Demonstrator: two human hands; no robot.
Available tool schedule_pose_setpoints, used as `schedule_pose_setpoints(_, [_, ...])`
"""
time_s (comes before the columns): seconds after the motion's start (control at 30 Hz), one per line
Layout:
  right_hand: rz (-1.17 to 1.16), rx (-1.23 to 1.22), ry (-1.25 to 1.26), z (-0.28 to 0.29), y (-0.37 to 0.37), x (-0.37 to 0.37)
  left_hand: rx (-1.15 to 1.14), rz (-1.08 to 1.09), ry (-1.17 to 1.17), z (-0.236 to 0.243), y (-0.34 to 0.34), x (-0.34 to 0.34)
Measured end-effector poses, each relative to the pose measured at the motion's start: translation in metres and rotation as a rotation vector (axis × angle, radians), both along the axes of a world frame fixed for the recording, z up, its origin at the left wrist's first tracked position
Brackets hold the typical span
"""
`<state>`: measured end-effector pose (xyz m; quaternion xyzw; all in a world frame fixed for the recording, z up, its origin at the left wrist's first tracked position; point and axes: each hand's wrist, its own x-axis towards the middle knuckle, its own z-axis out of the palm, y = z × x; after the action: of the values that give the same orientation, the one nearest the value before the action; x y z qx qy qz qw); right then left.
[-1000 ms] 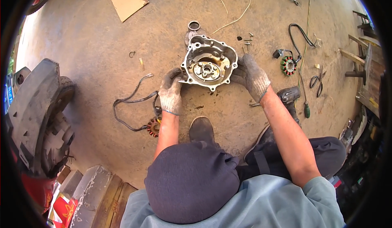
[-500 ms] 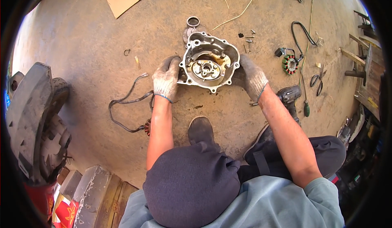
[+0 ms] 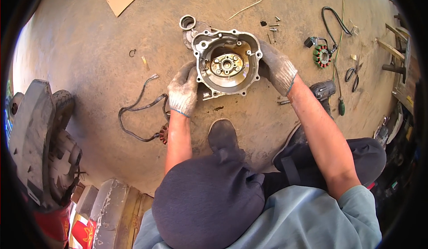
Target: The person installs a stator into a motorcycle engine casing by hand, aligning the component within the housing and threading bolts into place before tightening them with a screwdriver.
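Far left of the metal casing (image 3: 228, 83), well apart from it, we see a worn black body panel (image 3: 31, 137) with a tyre (image 3: 63, 104). Nearer the casing, on its lower left, a dark cable (image 3: 129, 108) runs to a coil ring (image 3: 163, 134), partly hidden by our left arm.

Our left hand (image 3: 183, 88), gloved, is clamped on the casing's left edge, its fingertips out of sight. The casing hangs between our two hands, open side up, with a bolted round plate (image 3: 227, 65) inside. Compared with half a second ago, we have turned it anticlockwise: the round neck (image 3: 187, 28) beyond its upper left has swung left along with it, and the flat tab at its lower left now shows below the rim. We judge that it is being turned under a firm two-handed hold.

Our right hand (image 3: 277, 67) grips the casing's right edge, fingers passing behind. Right of the casing lie small screws (image 3: 274, 29) above, a power drill (image 3: 322, 90) below, then a second coil ring (image 3: 317, 57), a screwdriver (image 3: 342, 106) and scissors (image 3: 356, 67) farthest out.
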<state>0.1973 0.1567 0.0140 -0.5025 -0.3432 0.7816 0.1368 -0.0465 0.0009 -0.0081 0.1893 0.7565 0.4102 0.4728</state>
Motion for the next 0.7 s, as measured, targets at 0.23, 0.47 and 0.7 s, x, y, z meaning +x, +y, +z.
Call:
schedule_pose_setpoints(0.23, [0.193,0.245,-0.193,0.015,0.018,-0.013,-0.057,-0.043,0.037,0.021,-0.015,0.024])
schedule_pose_setpoints(0.47, [0.431,0.327,-0.453,0.019,0.020,-0.001,-0.025,0.022,-0.055,0.015,-0.020,0.032])
schedule_pose_setpoints(0.7, [0.713,0.402,-0.748,0.025,0.026,0.030,-0.034,-0.162,0.295,0.002,-0.027,0.024])
